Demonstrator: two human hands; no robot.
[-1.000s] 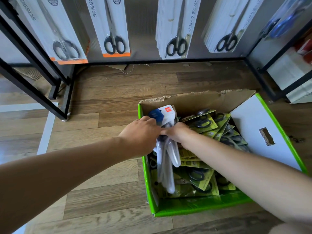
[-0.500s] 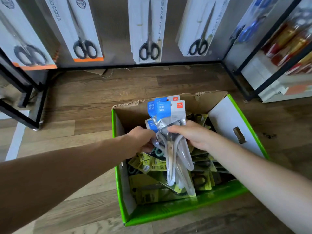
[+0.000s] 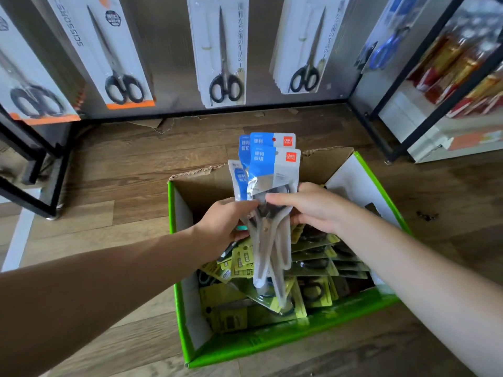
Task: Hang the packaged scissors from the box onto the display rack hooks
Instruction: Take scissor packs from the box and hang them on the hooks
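**Left hand point(image 3: 223, 224) and right hand point(image 3: 313, 208) grip a bundle of packaged scissors point(image 3: 272, 170) above the green box point(image 3: 272, 346)**

Both hands meet at the centre of the frame. We see each one curled round the middle of the bundle, the left from the left side and the right from the right, with the thumbs laid across the front pack. The packs stand upright and slightly fanned. Their blue and white header cards point toward the top of the frame, and the pale scissors hang below the hands in clear plastic. We count at least three cards and cannot tell whether more lie behind.

The bundle is held over the open box, which sits on the wooden floor point(image 3: 109, 172) at lower centre. Beneath it the box is filled with yellow-carded scissors packs point(image 3: 313, 268) lying overlapped.

Across the top of the frame the display rack point(image 3: 168, 63) carries hanging packs of black-handled scissors point(image 3: 223, 50) on white cards, with blue-handled scissors point(image 3: 386, 47) at upper right. At the far right a shelf point(image 3: 408, 118) holds red and yellow packages point(image 3: 462, 66), too blurred for us to name.
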